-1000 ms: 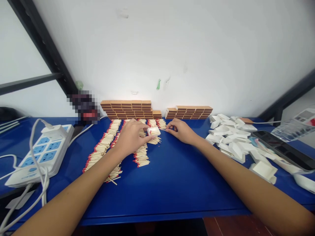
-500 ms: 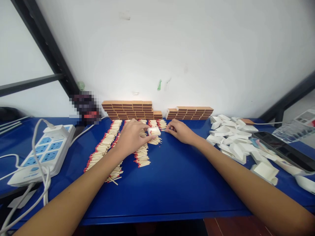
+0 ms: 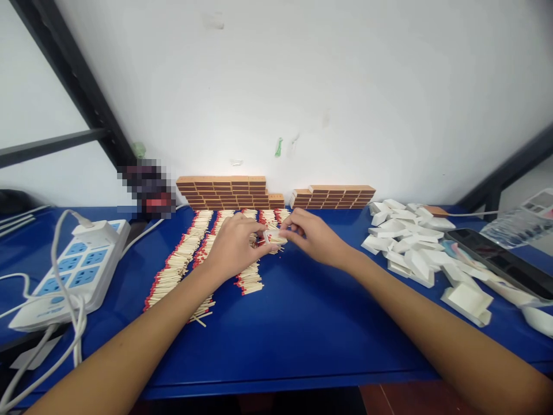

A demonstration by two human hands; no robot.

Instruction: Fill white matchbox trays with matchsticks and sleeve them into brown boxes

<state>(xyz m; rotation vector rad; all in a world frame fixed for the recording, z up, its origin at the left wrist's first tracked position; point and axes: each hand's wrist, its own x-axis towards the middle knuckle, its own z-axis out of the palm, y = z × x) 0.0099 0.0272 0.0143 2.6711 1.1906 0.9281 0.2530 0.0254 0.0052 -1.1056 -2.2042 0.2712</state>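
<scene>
My left hand (image 3: pixel 233 245) grips a small white matchbox tray (image 3: pixel 266 236) between thumb and fingers, above the matches. A few red-headed matches lie inside it. At the tray's right end, my right hand (image 3: pixel 317 239) is closed in a pinch on some matches (image 3: pixel 277 236); its fingertips partly cover them. Rows of loose matches (image 3: pixel 175 271) with red heads run across the blue table, several beneath and beside my left hand. A shorter row (image 3: pixel 249 280) lies just below the tray.
Stacked brown matchboxes (image 3: pixel 224 193) and a second stack (image 3: pixel 341 197) stand against the wall. White trays (image 3: pixel 401 236) are heaped at right, next to a phone (image 3: pixel 496 259). A power strip (image 3: pixel 78 271) with white cables lies at left on the blue table (image 3: pixel 328 334).
My right hand has moved left from the far match row to the tray in my left hand. The tray stays in nearly the same place.
</scene>
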